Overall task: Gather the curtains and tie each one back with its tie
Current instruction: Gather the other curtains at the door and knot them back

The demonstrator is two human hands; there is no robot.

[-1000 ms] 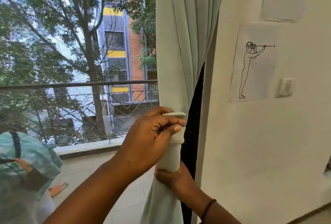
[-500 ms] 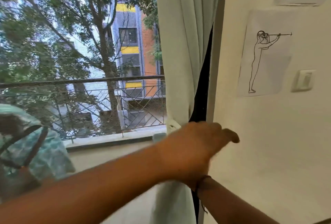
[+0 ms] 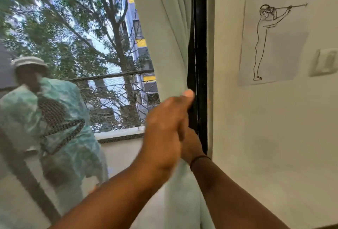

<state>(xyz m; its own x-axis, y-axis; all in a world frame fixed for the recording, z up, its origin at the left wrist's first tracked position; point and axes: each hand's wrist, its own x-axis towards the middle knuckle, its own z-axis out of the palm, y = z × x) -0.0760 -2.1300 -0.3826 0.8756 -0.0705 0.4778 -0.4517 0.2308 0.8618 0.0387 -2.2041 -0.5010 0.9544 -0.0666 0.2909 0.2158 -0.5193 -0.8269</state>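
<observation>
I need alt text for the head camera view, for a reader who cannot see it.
Two hands, the left hand over the right hand, meet at the gathered pale green curtain beside a black window frame. A line drawing hangs on the white wall; a person's reflection shows in the glass.

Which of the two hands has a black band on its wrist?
The right hand, the one nearer the white wall. A thin black band circles its wrist. The left hand, crossing in front of it at the curtain, has a bare wrist.
</observation>
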